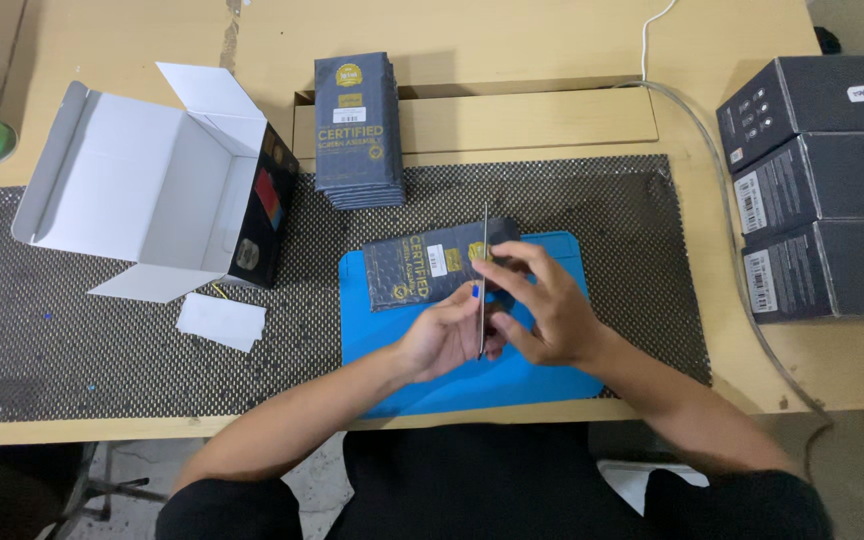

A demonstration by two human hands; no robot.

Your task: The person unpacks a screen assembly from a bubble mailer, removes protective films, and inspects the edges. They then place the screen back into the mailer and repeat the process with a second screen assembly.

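The person sat at the pale wooden table point(552, 40) and held a thin flat panel of dark glass point(482, 285) on its edge, so I saw it almost only as a narrow line. Its long axis ran away from the body, from near the wrists towards the far side of the table. The panel stood between the two hands, above the blue rubber work mat point(542, 385).

The left hand point(442, 340) was on the left face of the panel, with its fingers closed narrowly on the near lower part. The right hand point(542, 305) was on the right face and reached further along it; its fingers were curled and pinched the panel near the middle and the far end. Both hands touched the panel, so neither was nearer than the other.

Just behind the hands one flat dark padded pouch with a white sticker point(422, 265) lay on the mat, partly hidden by the fingers.

I counted one stack of the same dark pouches point(357, 130) further back, but how many were in it I could not tell. One open white cardboard box point(152, 185) stood to the left, with one small white card point(220, 321) beside it. Three long black boxes point(822, 185) lay side by side at the right.
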